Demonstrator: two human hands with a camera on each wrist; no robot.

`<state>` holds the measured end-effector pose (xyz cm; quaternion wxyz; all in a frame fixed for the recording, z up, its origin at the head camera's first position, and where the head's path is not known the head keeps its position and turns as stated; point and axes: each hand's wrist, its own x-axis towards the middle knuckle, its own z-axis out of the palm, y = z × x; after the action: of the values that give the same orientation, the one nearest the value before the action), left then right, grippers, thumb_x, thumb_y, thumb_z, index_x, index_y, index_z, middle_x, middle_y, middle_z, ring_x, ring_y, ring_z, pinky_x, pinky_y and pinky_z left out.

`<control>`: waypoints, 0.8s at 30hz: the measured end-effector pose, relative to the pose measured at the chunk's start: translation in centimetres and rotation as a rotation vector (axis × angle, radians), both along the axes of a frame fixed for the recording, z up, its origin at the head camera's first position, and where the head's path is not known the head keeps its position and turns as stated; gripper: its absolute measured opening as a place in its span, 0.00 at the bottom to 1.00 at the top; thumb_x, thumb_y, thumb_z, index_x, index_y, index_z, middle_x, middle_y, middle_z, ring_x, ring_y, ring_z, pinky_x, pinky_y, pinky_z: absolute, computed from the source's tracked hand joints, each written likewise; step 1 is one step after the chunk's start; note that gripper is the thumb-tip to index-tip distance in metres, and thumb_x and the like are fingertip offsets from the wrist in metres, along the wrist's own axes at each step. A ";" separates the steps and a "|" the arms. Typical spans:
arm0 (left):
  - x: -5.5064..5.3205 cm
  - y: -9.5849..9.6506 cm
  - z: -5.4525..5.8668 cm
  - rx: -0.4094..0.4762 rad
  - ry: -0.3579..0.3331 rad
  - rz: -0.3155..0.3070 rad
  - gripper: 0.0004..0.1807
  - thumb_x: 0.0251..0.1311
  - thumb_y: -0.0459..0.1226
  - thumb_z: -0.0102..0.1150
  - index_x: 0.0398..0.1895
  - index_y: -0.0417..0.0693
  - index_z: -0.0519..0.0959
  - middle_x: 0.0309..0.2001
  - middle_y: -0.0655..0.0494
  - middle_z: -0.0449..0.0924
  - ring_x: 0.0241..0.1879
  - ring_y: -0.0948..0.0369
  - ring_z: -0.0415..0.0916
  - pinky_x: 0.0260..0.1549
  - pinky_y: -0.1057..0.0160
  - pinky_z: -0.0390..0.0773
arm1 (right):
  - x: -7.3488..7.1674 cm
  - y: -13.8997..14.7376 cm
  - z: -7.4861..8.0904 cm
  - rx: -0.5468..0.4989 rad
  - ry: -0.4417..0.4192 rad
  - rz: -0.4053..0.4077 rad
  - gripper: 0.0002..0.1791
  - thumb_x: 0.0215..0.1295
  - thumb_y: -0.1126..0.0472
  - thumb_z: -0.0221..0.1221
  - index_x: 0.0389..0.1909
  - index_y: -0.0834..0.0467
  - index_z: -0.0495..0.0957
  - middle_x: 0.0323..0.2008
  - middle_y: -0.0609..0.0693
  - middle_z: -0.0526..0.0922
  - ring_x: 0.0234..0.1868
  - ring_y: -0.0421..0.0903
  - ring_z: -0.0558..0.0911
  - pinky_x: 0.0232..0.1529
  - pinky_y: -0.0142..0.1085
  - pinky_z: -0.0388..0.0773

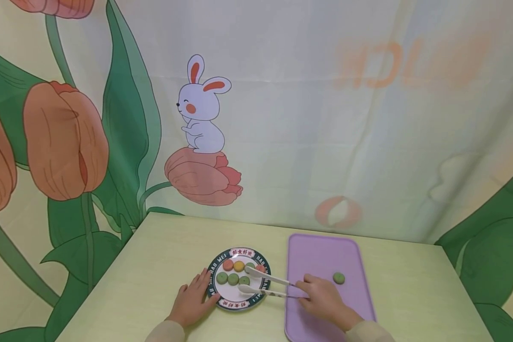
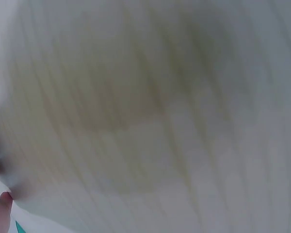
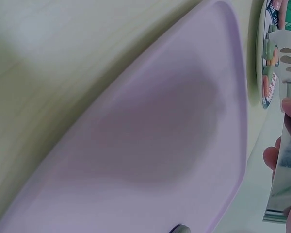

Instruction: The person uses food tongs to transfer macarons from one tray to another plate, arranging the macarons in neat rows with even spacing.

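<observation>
A round plate (image 1: pixel 227 290) with a dark patterned rim bears several small round pieces, like macarons or cookies: green ones (image 1: pixel 232 279), a yellow one (image 1: pixel 239 266) and pink ones (image 1: pixel 228 264). My left hand (image 1: pixel 193 297) lies at the plate's left edge, fingers extended and touching the rim. With my right hand (image 1: pixel 322 297) I grip a pair of metal tongs (image 1: pixel 269 276) with white tips. Their arms stand apart over the plate's right half, near a green piece. Whether the tips touch any piece I cannot tell.
The purple tray (image 1: pixel 325 256) stands right of the plate, under my right hand. One green round piece (image 1: pixel 338 278) lies on it. Behind the pale table (image 1: pixel 171 242) hangs a curtain (image 1: pixel 282 142) printed with tulips and a rabbit.
</observation>
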<state>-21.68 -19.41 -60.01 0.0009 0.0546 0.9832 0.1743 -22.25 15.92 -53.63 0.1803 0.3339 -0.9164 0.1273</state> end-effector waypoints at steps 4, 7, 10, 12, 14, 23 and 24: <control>0.1 0.0 0.1 0.007 -0.004 0.002 0.42 0.54 0.63 0.41 0.66 0.47 0.55 0.68 0.51 0.52 0.65 0.49 0.53 0.57 0.40 0.54 | 0.1 0.3 -0.1 -0.002 0.006 0.000 0.16 0.36 0.59 0.65 0.33 0.52 0.80 0.20 0.39 0.66 0.17 0.33 0.60 0.17 0.22 0.57; 0.2 0.0 0.3 0.009 -0.001 0.000 0.42 0.54 0.62 0.41 0.66 0.47 0.55 0.68 0.51 0.52 0.65 0.49 0.53 0.57 0.40 0.54 | 0.2 0.5 0.0 -0.005 0.007 0.000 0.16 0.36 0.59 0.65 0.33 0.52 0.80 0.20 0.39 0.67 0.18 0.33 0.60 0.17 0.22 0.58; 0.2 0.1 0.4 0.011 0.002 -0.002 0.42 0.54 0.62 0.42 0.66 0.47 0.55 0.68 0.51 0.52 0.65 0.49 0.53 0.57 0.40 0.54 | 0.4 0.8 0.1 -0.009 0.012 0.005 0.16 0.36 0.59 0.65 0.33 0.52 0.80 0.20 0.39 0.67 0.17 0.32 0.61 0.17 0.22 0.59; 0.2 0.1 0.3 0.008 0.001 -0.003 0.42 0.54 0.62 0.41 0.66 0.47 0.55 0.68 0.51 0.52 0.65 0.49 0.53 0.57 0.40 0.54 | 0.5 1.1 0.3 -0.008 0.023 0.006 0.16 0.36 0.59 0.66 0.33 0.52 0.80 0.20 0.39 0.67 0.17 0.32 0.61 0.16 0.21 0.59; 0.2 0.0 0.3 0.005 0.001 -0.003 0.42 0.54 0.63 0.41 0.66 0.47 0.55 0.68 0.51 0.52 0.65 0.49 0.53 0.57 0.40 0.54 | 0.6 1.4 0.3 -0.010 0.036 0.007 0.16 0.35 0.59 0.66 0.32 0.52 0.80 0.20 0.39 0.68 0.17 0.32 0.61 0.16 0.21 0.59; 0.1 0.0 0.2 -0.002 -0.006 -0.002 0.42 0.54 0.63 0.40 0.66 0.48 0.54 0.68 0.52 0.51 0.65 0.49 0.52 0.57 0.40 0.54 | 0.8 2.7 0.2 -0.018 0.054 0.001 0.17 0.34 0.59 0.67 0.32 0.52 0.81 0.21 0.38 0.67 0.19 0.31 0.61 0.15 0.21 0.59; 0.1 0.0 0.2 -0.004 -0.010 -0.001 0.42 0.55 0.63 0.40 0.66 0.48 0.54 0.68 0.52 0.50 0.65 0.49 0.52 0.57 0.40 0.54 | 0.9 2.7 0.2 -0.016 0.054 0.000 0.17 0.34 0.59 0.67 0.32 0.51 0.81 0.21 0.38 0.67 0.19 0.31 0.61 0.15 0.21 0.59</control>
<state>-21.60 -19.43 -59.85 0.0061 0.0545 0.9834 0.1728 -21.38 18.66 -53.48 0.2078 0.3358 -0.9101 0.1256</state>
